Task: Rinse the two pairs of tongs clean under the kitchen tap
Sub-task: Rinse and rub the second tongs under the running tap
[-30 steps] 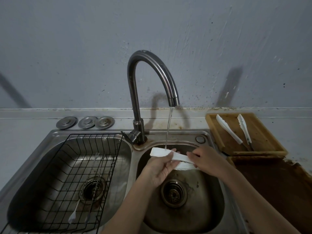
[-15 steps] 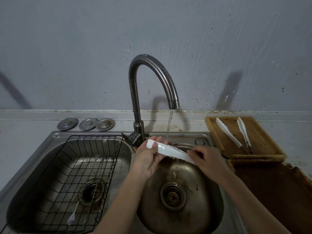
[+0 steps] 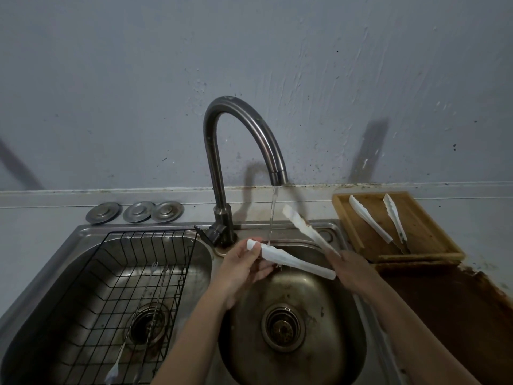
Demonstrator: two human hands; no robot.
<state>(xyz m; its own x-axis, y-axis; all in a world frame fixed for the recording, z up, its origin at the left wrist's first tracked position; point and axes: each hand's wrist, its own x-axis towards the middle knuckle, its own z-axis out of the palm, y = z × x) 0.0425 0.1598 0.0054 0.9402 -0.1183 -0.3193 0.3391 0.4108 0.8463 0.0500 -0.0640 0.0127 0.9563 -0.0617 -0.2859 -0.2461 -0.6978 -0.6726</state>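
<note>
Spreading white tongs (image 3: 298,261) under the tap (image 3: 238,151) stream, the left hand (image 3: 244,269) pinches one arm's tip. The right hand (image 3: 354,269) grips the hinge end

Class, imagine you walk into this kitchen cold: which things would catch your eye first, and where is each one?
First, the white tongs spread open in the middle, the left hand pinching one arm's tip and the right hand holding the hinge end, under the stream from the curved tap above the right sink bowl. Next, a second pair of tongs lying on the wooden tray at the right.
</note>
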